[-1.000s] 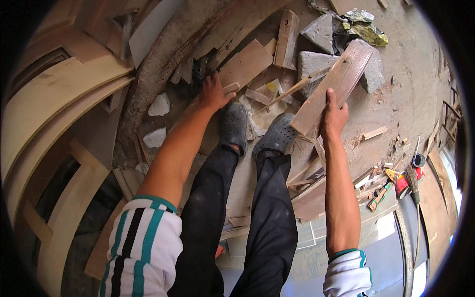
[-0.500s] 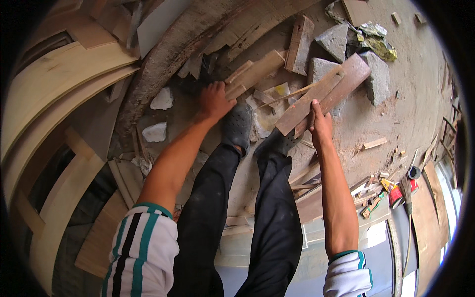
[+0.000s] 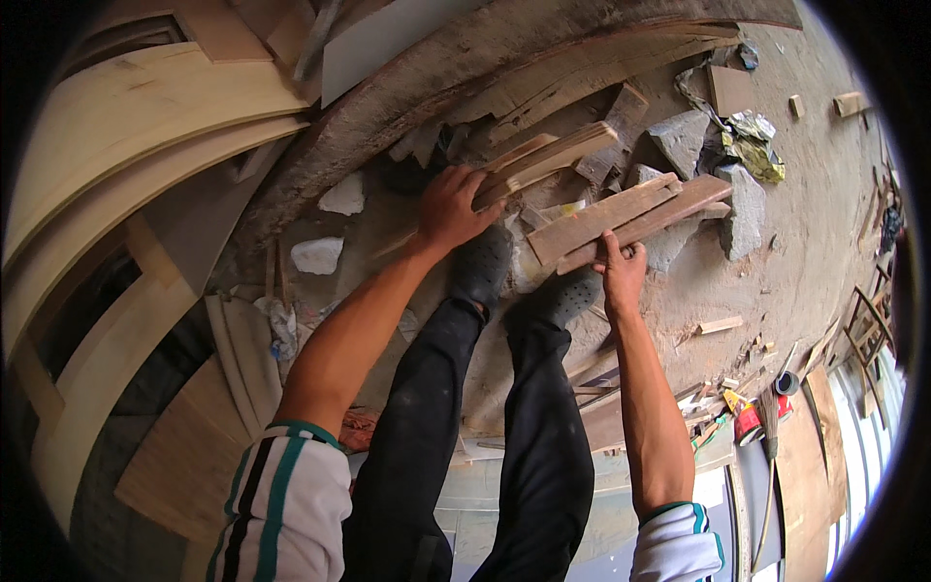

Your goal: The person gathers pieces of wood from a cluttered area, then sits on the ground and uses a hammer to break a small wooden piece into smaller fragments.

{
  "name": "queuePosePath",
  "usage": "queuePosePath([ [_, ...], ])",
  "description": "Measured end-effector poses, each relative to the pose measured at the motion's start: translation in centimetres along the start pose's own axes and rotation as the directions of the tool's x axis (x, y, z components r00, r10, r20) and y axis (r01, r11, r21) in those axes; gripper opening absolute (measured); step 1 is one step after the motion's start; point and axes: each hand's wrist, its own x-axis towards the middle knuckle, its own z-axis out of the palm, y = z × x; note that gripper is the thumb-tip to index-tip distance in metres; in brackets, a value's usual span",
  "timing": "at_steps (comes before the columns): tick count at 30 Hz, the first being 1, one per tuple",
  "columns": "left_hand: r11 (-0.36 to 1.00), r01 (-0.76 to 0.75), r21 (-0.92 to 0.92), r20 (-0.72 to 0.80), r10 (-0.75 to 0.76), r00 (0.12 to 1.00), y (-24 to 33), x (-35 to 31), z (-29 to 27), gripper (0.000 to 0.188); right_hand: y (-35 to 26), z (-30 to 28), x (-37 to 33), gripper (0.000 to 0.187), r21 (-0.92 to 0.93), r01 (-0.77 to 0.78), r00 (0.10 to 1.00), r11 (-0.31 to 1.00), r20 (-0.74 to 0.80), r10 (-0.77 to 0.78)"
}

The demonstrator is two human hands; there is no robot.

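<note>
My left hand (image 3: 456, 209) is closed round the near end of several thin wood strips (image 3: 553, 160), stacked together and pointing away to the right. Just right of it, my right hand (image 3: 621, 267) grips wooden planks (image 3: 611, 215) by their lower edge, thumb on top. One plank is pale brown, the other darker and reddish. Both bundles are over the dusty ground, close beyond my dark clogs (image 3: 483, 262). The palm side of each hand is hidden, so the exact number of pieces cannot be made out.
A big rough log slab (image 3: 388, 121) curves across the far side. Grey concrete chunks (image 3: 743, 209) and a crumpled foil wrapper (image 3: 759, 155) lie right of the planks. White rubble (image 3: 317, 255) sits left. Curved plywood panels (image 3: 145, 116) stand far left; a broom (image 3: 769, 427) is at right.
The left hand's wood strips have turned, showing their stacked edges, and come nearer the right hand. The right hand's planks have swung flatter. My view has shifted slightly.
</note>
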Motion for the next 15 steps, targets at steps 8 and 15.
queuePosePath([
  [8,0.878,0.141,0.457,-0.170,-0.069,0.983,-4.3,10.9,-4.6,0.106,-1.3,1.3,0.8,0.051,0.036,-0.018,0.981,0.999,0.196,0.011],
  [15,0.728,0.106,0.678,0.173,-0.298,0.939,-7.2,14.4,-6.5,0.125,-1.2,1.4,0.8,0.052,0.059,-0.102,0.978,0.993,0.190,0.089],
])
